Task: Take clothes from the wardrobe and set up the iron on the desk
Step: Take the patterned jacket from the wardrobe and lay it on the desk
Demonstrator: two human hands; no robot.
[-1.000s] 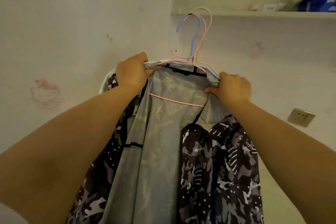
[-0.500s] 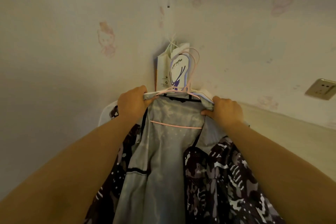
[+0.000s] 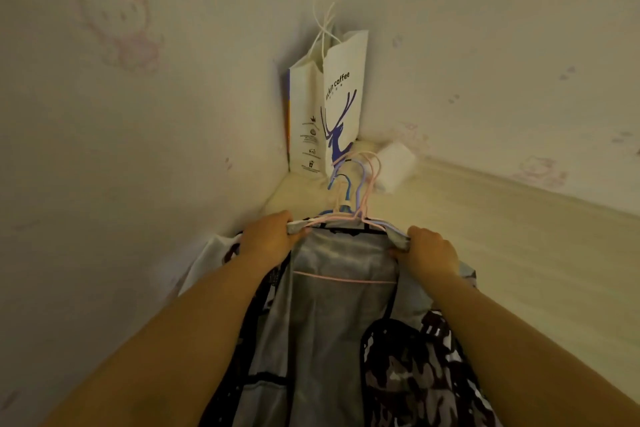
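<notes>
A camouflage jacket (image 3: 408, 371) with a grey lining (image 3: 332, 305) hangs open in front of me on pink and blue wire hangers (image 3: 360, 194). My left hand (image 3: 266, 239) grips the left shoulder of the jacket at the collar. My right hand (image 3: 429, 253) grips the right shoulder. The hanger hooks point away from me toward the room corner. The jacket's lower part runs out of the frame. No iron is in view.
A white paper coffee bag (image 3: 332, 114) with a blue deer print stands in the corner where two pale walls meet. A small white packet (image 3: 394, 166) lies beside it on the light desk surface (image 3: 502, 236), which stretches to the right.
Both hands have carried the jacket on its hangers downward toward the desk corner. The view has tilted down, so the shelf and wall socket have left the frame and the bag looms larger.
</notes>
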